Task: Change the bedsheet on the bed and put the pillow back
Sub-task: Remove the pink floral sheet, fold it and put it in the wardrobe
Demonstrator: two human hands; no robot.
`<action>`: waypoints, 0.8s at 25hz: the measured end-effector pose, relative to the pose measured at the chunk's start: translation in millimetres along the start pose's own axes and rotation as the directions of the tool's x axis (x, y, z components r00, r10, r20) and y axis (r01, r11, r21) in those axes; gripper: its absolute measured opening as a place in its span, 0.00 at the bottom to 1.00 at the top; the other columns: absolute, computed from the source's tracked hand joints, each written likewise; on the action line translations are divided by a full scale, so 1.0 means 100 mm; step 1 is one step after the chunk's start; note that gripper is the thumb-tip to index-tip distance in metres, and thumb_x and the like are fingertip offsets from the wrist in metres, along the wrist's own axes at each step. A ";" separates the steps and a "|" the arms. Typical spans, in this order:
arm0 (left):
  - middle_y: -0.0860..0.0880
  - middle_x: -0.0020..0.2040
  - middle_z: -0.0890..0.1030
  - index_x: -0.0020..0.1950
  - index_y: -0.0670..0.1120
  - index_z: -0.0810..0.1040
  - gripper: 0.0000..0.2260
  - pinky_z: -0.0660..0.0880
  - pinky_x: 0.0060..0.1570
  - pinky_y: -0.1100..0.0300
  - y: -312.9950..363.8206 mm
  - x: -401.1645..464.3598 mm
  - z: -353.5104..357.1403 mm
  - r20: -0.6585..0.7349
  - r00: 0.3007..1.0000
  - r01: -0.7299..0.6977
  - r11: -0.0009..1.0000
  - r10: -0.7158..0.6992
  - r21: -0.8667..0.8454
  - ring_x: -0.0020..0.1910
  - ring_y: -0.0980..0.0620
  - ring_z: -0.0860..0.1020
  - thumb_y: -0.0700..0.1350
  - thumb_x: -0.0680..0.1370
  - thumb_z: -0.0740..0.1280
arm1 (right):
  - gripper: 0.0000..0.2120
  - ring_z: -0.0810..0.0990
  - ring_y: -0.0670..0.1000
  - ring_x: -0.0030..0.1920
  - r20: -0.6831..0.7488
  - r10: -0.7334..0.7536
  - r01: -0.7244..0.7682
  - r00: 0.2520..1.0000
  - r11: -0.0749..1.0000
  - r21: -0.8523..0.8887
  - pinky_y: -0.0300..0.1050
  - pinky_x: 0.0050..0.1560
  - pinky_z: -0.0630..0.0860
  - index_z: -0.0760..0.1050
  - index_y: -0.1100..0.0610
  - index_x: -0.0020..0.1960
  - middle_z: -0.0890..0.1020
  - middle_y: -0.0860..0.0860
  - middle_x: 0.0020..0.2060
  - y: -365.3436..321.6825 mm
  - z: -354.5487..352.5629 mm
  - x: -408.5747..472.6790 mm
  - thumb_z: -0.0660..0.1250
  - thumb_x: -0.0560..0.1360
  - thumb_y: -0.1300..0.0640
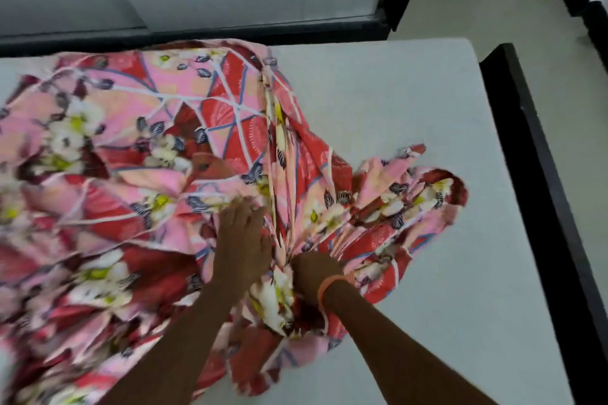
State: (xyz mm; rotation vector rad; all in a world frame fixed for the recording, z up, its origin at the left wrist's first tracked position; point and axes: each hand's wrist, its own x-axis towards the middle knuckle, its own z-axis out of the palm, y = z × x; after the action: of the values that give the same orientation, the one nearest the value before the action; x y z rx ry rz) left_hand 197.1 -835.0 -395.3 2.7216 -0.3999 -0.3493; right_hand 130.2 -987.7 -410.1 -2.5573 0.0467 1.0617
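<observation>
Right hand point(312, 273): fingers curled, bunching sheet point(138, 148) in a fist. Left hand point(241, 237): fingers straight, together, flat on sheet. Sheet crumpled over mattress point(411, 108), its right edge bare.

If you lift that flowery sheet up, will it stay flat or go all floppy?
Probably floppy: the flowery sheet already bunches into folds where the right hand grips it. It likely slides easily over the bare mattress, and looks light, though that can't be confirmed.

The bedsheet point(138, 174) blurs leftward and runs off frame (right hand point(314, 273) fingers buried in folds).
</observation>
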 end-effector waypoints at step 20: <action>0.37 0.71 0.64 0.72 0.41 0.63 0.38 0.67 0.63 0.37 -2.37 -2.07 -0.92 0.045 0.358 0.840 0.300 -0.933 -0.453 0.68 0.34 0.65 0.52 0.69 0.77 | 0.33 0.60 0.61 0.75 -0.359 0.190 -0.168 0.914 0.982 0.092 0.61 0.73 0.56 0.56 0.56 0.77 0.60 0.58 0.75 -1.97 0.69 -0.67 0.64 0.77 0.47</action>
State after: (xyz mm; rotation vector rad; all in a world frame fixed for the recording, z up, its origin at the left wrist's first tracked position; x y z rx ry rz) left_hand 85.1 -528.6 -365.9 2.2013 1.2494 -0.3190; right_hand 69.0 -787.5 -344.2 -2.7006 0.4115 0.6124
